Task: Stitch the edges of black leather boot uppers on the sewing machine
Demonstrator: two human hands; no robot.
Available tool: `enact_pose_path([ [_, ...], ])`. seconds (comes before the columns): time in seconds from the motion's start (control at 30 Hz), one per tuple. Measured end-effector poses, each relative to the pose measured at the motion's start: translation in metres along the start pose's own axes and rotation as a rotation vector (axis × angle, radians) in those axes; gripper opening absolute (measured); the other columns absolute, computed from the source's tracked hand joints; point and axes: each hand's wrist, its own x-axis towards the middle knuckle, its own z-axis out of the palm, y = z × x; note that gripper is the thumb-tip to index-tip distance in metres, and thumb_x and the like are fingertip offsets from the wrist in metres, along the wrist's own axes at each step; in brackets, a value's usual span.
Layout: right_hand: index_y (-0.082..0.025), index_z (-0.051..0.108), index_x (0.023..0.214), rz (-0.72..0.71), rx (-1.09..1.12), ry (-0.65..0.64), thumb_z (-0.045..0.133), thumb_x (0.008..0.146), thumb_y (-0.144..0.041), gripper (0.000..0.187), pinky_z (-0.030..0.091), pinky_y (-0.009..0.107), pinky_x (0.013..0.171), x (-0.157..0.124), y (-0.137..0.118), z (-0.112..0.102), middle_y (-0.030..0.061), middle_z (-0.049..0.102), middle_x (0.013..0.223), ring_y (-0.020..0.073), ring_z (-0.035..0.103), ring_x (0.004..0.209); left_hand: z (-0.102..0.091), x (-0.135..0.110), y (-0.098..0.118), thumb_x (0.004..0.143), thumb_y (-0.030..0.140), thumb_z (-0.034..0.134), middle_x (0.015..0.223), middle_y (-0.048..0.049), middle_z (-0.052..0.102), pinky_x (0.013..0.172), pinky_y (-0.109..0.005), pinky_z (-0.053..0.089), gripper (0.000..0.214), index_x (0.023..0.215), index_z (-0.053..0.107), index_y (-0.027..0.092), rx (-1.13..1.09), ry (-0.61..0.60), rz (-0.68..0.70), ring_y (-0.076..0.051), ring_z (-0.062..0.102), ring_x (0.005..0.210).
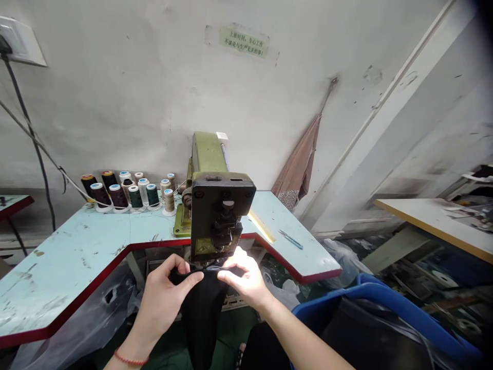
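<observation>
Under the head of a green and black sewing machine [221,205], a piece of black fabric [204,313] is stretched between my hands and hangs down below them. My left hand [169,288] pinches its upper edge on the left, thumb against curled fingers. On the right, my right hand [244,275] pinches the same edge between thumb and fingers, lit by the machine's lamp. The edge lies at the machine's working point, where the needle area is mostly hidden by the head and my fingers.
Several thread spools [134,198] stand at the left on the light blue table [103,241]. Thread snips [291,239] and a yellow ruler [262,226] lie to the machine's right. A blue bin [327,303] with black material stands at lower right. A brown cloth [300,159] hangs on the wall.
</observation>
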Motion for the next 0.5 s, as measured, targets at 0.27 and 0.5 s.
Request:
enact_pose_path([
  [0.27,-0.021,0.066,0.065,0.159,0.04,-0.05,0.078,0.069,-0.04,0.024,0.048,0.036,0.075,0.009,-0.014,0.005,0.0018,0.064,0.074,0.0203,0.059,0.076,-0.008,-0.003,-0.001,0.069,0.055,0.071,0.066,0.0031,0.045,0.052,-0.024,0.033,0.047,0.065,0.036,0.023,-0.016,0.029,-0.044,-0.015,0.036,0.061],
  [0.5,-0.02,0.065,0.065,0.142,0.016,-0.099,0.078,0.071,-0.034,0.02,0.048,0.031,0.069,0.017,-0.028,0.01,0.0005,0.066,0.072,0.0189,0.061,0.072,-0.016,0.0,0.01,0.076,0.052,0.065,0.083,-0.0031,0.056,0.064,-0.028,0.04,0.026,0.078,0.063,0.026,0.247,-0.118,0.142,-0.022,0.053,0.076],
])
